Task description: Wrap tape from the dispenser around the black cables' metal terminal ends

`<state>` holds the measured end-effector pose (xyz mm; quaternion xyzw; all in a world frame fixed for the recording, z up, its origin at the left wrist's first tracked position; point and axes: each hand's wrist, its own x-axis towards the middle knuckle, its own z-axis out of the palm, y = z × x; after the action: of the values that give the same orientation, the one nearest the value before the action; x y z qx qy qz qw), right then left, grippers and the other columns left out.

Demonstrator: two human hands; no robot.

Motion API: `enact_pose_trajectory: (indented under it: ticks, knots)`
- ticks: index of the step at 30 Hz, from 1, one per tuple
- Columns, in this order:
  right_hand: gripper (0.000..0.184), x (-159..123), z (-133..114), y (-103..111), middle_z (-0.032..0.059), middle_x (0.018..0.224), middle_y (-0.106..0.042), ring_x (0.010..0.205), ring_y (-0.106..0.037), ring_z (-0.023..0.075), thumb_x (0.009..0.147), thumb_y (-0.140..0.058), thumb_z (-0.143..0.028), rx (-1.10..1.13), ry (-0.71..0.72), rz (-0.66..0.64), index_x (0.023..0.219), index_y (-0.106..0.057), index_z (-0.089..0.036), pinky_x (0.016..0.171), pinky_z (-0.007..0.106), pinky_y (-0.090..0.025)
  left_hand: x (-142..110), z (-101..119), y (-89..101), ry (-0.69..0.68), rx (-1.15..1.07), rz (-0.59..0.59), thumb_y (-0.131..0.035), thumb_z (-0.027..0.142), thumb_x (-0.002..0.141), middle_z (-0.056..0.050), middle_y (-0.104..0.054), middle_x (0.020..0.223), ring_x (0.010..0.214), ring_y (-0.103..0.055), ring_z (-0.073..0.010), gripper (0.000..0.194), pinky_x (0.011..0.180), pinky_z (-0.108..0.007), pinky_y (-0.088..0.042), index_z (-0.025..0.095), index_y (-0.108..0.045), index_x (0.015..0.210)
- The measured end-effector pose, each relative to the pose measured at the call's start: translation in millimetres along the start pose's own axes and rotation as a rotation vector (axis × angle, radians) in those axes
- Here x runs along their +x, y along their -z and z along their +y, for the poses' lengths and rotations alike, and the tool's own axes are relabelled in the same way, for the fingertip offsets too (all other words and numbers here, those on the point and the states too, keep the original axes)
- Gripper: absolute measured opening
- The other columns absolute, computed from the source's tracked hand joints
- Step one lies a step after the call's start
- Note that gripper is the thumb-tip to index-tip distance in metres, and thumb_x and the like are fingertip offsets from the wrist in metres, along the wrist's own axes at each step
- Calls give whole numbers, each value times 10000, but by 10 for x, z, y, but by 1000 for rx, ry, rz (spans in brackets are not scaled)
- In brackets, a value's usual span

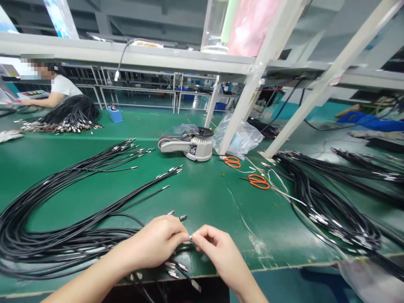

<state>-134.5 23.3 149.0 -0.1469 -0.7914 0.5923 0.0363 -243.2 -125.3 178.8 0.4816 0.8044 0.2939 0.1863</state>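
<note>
My left hand and my right hand meet near the front edge of the green table. Each is closed in a pinch, and a small silvery cable connector shows between the fingertips. Most of it is hidden by the fingers. Under and beside my left hand lies a bundle of black cables with metal connector ends. Some of these ends stick out below the hand, over the table edge. The bundle loops round on the left, and its other ends fan out farther back.
Behind my hands stands a grey-white tape dispenser. Two orange-handled scissors lie right of it, near a clear plastic bag and slanted white posts. More black cables lie right. A co-worker sits far left by a cable pile.
</note>
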Motion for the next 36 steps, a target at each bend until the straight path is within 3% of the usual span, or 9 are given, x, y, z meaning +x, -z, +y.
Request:
enact_pose_trajectory:
  ticks: [4,7,11,14,17,20,25,31,36]
  knots:
    - [301,-10,55,200,20,607,-620,600,-561,166,832,-509,-337,-171,-26,-77,618,-639,-170,577,264,-414,278,-307,195,201,313,225,-377,285,905,-60,-632,1019,982,-549,-183,272,887,-287,-379,196,-604,1025]
    - [284,172,-32,441,23,627,-651,590,-585,158,835,-507,-339,-160,-6,1,669,-666,-172,560,256,-428,545,-539,253,283,403,251,-440,195,841,-149,-617,974,968,-546,-273,222,847,-384,-398,119,-620,947]
    - [140,788,-311,867,9,604,-647,522,-566,117,748,-634,-255,101,-3,199,667,-660,-143,505,227,-424,630,-645,195,277,402,259,-381,152,843,-99,-629,857,872,-580,-242,234,777,-354,-431,164,-609,794]
    - [138,1407,-518,1191,1,658,-632,549,-572,97,801,-611,-229,148,-22,345,725,-642,-118,517,212,-445,483,-663,94,260,240,314,-320,224,894,-43,-658,972,895,-616,-181,276,793,-297,-465,220,-572,1006]
    - [199,1963,-672,1439,20,860,-623,715,-615,127,918,-478,-261,159,-52,447,906,-610,-112,631,269,-509,342,-705,-27,239,35,391,-343,361,895,-7,-626,1171,1114,-549,-187,338,964,-324,-416,275,-558,1142]
    - [241,2372,-790,1569,48,1025,-601,857,-616,165,945,-420,-281,185,-95,505,1038,-585,-132,735,328,-517,305,-759,-90,223,-18,379,-392,466,860,2,-683,1038,1071,-574,-223,339,935,-335,-451,316,-653,1015]
    - [256,2823,-905,1584,69,1085,-583,866,-612,169,901,-520,-283,258,-175,579,1104,-551,-129,745,349,-522,343,-855,-35,137,-74,434,-360,434,878,-29,-665,806,801,-635,-195,337,744,-264,-518,276,-649,807]
    - [237,2984,-1011,1565,72,1065,-598,857,-614,180,891,-541,-271,387,-142,686,1092,-557,-146,717,355,-534,308,-989,-56,151,-128,442,-379,386,874,-29,-675,852,776,-646,-189,264,709,-253,-531,280,-616,919]
    - [110,2397,-1027,1295,18,860,-638,655,-594,87,881,-534,-204,499,18,694,864,-622,-140,593,206,-509,275,-850,-44,152,-192,457,-405,388,875,-33,-665,913,876,-625,-194,286,766,-266,-513,282,-643,993]
